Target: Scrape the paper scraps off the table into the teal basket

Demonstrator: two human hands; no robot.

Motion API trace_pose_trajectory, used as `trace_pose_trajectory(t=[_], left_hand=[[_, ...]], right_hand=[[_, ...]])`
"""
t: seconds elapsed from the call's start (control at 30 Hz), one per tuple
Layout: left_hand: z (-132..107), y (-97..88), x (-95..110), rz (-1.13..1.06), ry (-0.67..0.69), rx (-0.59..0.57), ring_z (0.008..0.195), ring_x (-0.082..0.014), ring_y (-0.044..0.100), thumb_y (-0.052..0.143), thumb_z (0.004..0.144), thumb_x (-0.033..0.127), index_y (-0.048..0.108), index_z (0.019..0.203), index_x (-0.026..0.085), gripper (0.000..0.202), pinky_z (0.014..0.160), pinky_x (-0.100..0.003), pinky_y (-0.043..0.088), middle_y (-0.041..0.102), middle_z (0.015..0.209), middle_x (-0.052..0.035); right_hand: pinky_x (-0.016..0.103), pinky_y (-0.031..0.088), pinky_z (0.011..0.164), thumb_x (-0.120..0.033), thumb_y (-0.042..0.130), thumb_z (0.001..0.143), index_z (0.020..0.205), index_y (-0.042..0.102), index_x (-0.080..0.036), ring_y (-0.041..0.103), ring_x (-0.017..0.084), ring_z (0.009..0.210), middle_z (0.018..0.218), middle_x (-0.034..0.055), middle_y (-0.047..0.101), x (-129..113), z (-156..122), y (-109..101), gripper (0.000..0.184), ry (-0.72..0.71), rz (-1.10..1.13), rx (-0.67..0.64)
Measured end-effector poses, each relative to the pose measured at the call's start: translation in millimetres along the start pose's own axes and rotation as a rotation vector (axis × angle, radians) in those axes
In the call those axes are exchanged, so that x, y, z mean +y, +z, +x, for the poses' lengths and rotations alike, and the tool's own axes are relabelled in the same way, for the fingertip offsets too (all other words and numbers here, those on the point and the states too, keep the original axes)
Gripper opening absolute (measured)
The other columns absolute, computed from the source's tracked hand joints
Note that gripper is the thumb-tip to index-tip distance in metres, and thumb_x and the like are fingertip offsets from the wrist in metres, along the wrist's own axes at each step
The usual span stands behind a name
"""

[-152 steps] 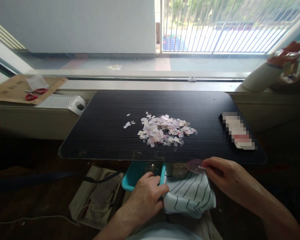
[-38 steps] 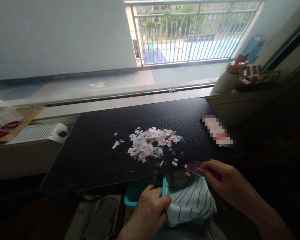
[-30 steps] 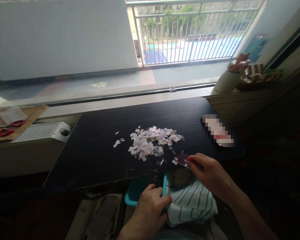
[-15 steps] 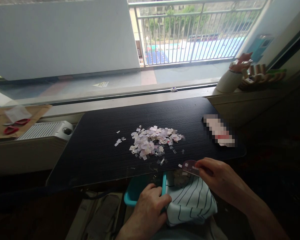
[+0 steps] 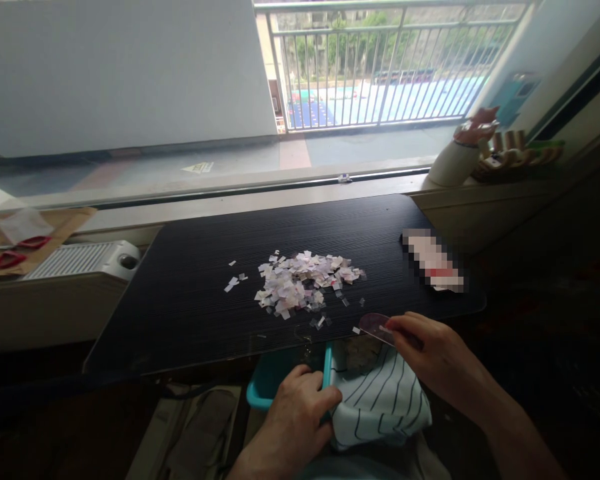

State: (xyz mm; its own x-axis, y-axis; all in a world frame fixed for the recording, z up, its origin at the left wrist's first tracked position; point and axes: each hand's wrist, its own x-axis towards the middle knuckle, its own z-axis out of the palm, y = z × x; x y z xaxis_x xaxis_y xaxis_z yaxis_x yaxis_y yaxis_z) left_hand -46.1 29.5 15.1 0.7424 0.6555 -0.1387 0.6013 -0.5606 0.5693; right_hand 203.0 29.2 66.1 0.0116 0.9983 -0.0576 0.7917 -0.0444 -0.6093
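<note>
My left hand point(image 5: 300, 410) is closed over the rim of a teal plastic bin point(image 5: 260, 398), beside a light cloth point(image 5: 380, 407) with dark stripes draped at the bin's right side. Pinched in my right hand point(image 5: 425, 343) is a thin, clear pinkish scraper point(image 5: 373, 326), held low at the near edge of the black table point(image 5: 180, 293). A pale bit shows against the scraper, close to my fingertips. A heap of small cut paper pieces point(image 5: 293, 283) lies mid-table, with loose scraps around it. Below the scraper, more bits point(image 5: 363, 353) sit dimly in the cloth's hollow.
A blurred-out flat item point(image 5: 435, 260) lies at the table's right. On the left, red-handled scissors point(image 5: 23, 250) rest on brown paper above a white radiator point(image 5: 85, 260). A white vase-like figure point(image 5: 450, 162) stands on the sill, before the window.
The view has shifted slightly, moving the scene a little left. Fewer pale bits show on the scraper. Both hands keep their holds, and the paper heap looks the same.
</note>
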Motion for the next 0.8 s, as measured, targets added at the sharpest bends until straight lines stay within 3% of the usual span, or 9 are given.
trace_pose_trajectory(t=[0.27,0.53,0.8], left_hand=[[-5,1.3,-1,0.010,-0.027,0.017,0.074,-0.0189,0.055,0.065,0.072,0.008,0.064,0.083,0.020,0.016,0.084,-0.037,0.039,0.056,0.075,-0.0006],[-8,2.3,-3,0.069,-0.022,0.030,0.072,-0.0195,0.055,0.070,0.073,0.015,0.064,0.083,0.020,0.013,0.082,-0.036,0.040,0.055,0.073,-0.0007],[-12,4.2,-5,0.071,-0.045,0.028,0.073,-0.0204,0.055,0.069,0.074,0.015,0.064,0.085,0.020,0.013,0.081,-0.037,0.041,0.056,0.074,-0.0016]], right_hand=[[0.027,0.044,0.065,-0.021,0.048,0.086,0.083,0.067,-0.023,0.061,0.015,0.071,0.079,-0.0004,0.065,-2,-1,-2,0.020,0.001,-0.027,-0.068],[0.026,0.043,0.065,-0.017,0.046,0.089,0.089,0.067,-0.020,0.059,0.014,0.072,0.082,0.0009,0.062,-31,26,21,0.021,-0.143,0.043,-0.065],[0.027,0.042,0.064,-0.018,0.045,0.089,0.089,0.067,-0.019,0.058,0.015,0.071,0.081,0.0012,0.063,-33,39,26,0.022,-0.131,-0.010,-0.055]])
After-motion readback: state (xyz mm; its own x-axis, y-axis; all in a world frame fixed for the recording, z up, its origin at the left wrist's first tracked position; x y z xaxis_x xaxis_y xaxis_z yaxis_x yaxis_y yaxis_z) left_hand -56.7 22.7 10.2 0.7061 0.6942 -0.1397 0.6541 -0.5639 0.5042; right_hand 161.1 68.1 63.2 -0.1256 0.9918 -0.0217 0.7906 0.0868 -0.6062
